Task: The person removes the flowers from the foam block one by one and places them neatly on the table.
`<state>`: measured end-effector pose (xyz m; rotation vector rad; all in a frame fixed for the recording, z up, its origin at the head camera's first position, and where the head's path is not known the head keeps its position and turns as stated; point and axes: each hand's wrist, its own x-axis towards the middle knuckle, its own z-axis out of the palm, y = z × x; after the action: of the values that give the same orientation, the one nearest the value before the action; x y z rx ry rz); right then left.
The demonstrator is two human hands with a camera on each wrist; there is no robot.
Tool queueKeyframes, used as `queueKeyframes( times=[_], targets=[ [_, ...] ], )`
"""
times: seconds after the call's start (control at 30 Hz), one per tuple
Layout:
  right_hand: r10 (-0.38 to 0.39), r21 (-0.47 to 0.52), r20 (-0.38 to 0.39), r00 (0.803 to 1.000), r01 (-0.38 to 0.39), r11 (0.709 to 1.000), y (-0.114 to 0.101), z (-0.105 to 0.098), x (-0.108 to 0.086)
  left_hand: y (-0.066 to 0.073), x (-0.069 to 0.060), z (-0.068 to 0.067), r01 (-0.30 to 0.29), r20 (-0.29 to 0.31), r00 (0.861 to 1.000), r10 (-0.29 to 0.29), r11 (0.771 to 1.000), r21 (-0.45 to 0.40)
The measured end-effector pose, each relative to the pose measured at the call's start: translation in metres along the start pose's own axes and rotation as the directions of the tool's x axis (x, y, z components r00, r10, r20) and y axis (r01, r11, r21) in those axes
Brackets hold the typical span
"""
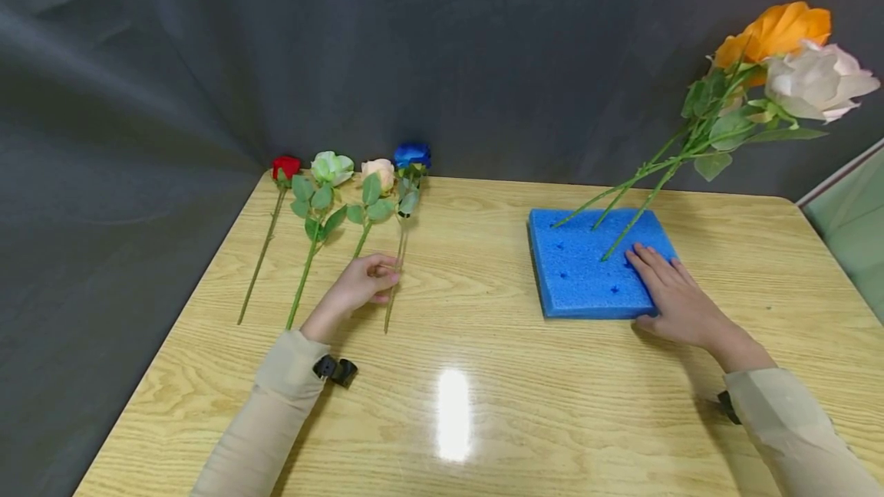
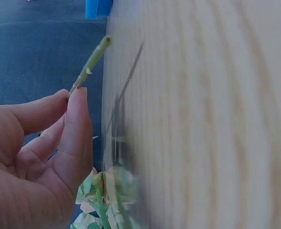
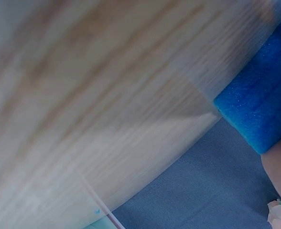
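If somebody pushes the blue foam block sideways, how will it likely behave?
The block is probably light for its size, as it looks porous. Being flat and square-edged, it would likely slide rather than roll. The tall flowers stuck in it lean far to one side, so it might tip without the right hand resting on it.

Dark creased backdrop (image 1: 470,60), wood-grain table (image 1: 552,405), white light reflection (image 1: 453,414), pale green surface (image 1: 856,225)
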<state>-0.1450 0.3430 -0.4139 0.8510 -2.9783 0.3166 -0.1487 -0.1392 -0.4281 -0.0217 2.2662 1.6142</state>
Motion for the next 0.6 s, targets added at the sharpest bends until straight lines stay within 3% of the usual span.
queueKeyframes(
  times=[0.6],
  targets=[
    [-0.005, -0.007, 0.001, 1.0, 0.005, 1.0, 0.0013, 0.0002, 0.0, -0.0039, 0.0048, -0.0011, 0.077, -0.007, 0.997, -0.077, 0.997, 0.009]
  ],
)
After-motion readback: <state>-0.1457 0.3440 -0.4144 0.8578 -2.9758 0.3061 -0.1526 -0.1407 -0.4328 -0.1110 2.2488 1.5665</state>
